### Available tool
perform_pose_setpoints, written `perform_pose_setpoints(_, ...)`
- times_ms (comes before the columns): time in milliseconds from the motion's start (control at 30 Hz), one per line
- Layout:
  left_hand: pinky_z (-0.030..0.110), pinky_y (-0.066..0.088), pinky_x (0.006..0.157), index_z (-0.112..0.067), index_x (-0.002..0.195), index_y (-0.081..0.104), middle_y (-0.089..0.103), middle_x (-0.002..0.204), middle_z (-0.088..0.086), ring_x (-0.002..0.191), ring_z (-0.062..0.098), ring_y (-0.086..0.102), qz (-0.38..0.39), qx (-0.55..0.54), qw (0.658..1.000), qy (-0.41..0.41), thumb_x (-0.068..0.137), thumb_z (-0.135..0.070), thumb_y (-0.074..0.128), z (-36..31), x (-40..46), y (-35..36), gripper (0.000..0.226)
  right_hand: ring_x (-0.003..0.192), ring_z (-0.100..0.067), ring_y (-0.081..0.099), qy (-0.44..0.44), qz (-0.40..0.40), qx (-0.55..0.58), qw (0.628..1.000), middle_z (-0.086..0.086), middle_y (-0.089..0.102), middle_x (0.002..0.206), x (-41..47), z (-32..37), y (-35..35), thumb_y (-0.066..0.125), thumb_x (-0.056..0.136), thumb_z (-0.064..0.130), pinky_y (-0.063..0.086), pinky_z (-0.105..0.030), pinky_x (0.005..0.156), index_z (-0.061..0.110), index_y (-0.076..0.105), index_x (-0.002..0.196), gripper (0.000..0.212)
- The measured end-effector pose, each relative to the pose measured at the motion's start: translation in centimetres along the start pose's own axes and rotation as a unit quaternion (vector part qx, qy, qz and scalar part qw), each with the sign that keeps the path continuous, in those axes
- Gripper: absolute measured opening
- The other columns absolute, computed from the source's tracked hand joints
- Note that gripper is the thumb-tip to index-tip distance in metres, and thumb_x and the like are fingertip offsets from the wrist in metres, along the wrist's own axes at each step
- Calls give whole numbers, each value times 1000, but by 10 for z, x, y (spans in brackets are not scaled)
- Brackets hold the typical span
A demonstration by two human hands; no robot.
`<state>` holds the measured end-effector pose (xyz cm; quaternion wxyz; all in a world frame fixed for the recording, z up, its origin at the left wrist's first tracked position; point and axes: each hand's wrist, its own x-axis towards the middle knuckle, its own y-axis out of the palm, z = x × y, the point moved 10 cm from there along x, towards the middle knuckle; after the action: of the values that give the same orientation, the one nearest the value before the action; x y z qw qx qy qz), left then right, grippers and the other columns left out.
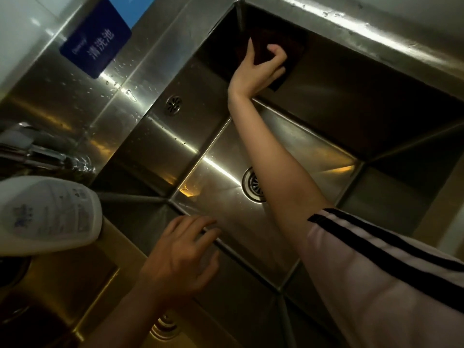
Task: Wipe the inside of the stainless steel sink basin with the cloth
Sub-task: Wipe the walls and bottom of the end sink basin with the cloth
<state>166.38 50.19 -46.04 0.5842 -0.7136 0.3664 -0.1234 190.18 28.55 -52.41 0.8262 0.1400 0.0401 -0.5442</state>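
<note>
The stainless steel sink basin (pixel 313 151) fills the middle of the tilted view, its round drain (pixel 252 183) half hidden behind my forearm. My right hand (pixel 258 69) reaches across the basin and presses a dark brown cloth (pixel 288 59) flat against the far wall near the upper corner, fingers closed on it. My left hand (pixel 180 254) rests on the near rim of the basin with fingers spread, holding nothing.
A white detergent bottle (pixel 47 214) lies at the left by the rim. A blue sign (pixel 96 43) hangs on the steel backsplash, above an overflow hole (pixel 173 105). A faucet (pixel 30 149) shows at the left edge. A second drain (pixel 163 325) lies below.
</note>
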Motion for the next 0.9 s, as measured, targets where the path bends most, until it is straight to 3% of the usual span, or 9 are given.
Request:
perform_pose_setpoints(133, 40, 41, 95, -16, 112, 67, 63, 119, 7, 111, 21, 58, 1, -7, 1000, -5, 83, -43, 48, 3, 0, 2, 44, 108, -35, 54, 55, -6, -104, 993, -14, 45, 121, 8, -52, -12, 73, 80, 12, 50, -33, 82, 6, 53, 105, 32)
perform_pose_setpoints(367, 41, 42, 96, -16, 113, 66, 62, 119, 6, 112, 20, 56, 0, -13, 1000, -7, 84, -43, 48, 5, 0, 3, 44, 107, -36, 54, 128, -9, -191, 973, -16, 47, 120, 20, -110, -44, 70, 83, 15, 51, -42, 84, 7, 52, 109, 33)
perform_pose_setpoints(467, 40, 42, 96, -15, 113, 67, 62, 120, 7, 112, 21, 57, 3, -9, 1000, -8, 85, -43, 48, 5, 0, 3, 43, 106, -34, 55, 109, -29, -168, 979, -13, 47, 121, 18, -87, -42, 70, 83, 18, 49, -32, 75, 10, 53, 108, 31)
perform_pose_setpoints(567, 39, 42, 94, -16, 112, 66, 63, 119, 6, 110, 20, 58, 9, -4, 1000, -5, 84, -43, 48, 3, 0, 2, 42, 104, -27, 54, 48, -25, -126, 991, -12, 48, 121, 16, -47, -37, 72, 82, 15, 42, -22, 78, 8, 55, 107, 31)
perform_pose_setpoints(700, 40, 43, 93, -19, 111, 66, 63, 119, 4, 109, 20, 59, 18, -3, 1000, -9, 82, -44, 48, 1, 1, 1, 42, 84, 1, 44, -100, -8, -38, 994, -21, 55, 108, 10, 30, -31, 74, 77, 3, 26, 11, 78, -5, 56, 100, 30)
perform_pose_setpoints(800, 43, 46, 91, -20, 110, 66, 63, 120, 5, 110, 22, 60, 18, -9, 1000, -14, 81, -43, 48, 1, 0, 1, 41, 86, 5, 45, -136, 26, 0, 990, -21, 55, 108, 4, 66, -23, 73, 78, 2, 26, 12, 77, -6, 56, 100, 29)
perform_pose_setpoints(900, 41, 44, 92, -20, 111, 66, 62, 121, 4, 110, 21, 59, 19, -2, 1000, -14, 81, -43, 48, 1, 0, 1, 42, 91, -6, 51, -113, 70, -20, 991, -20, 51, 113, 2, 67, -7, 72, 79, 2, 39, 2, 75, -4, 57, 101, 28)
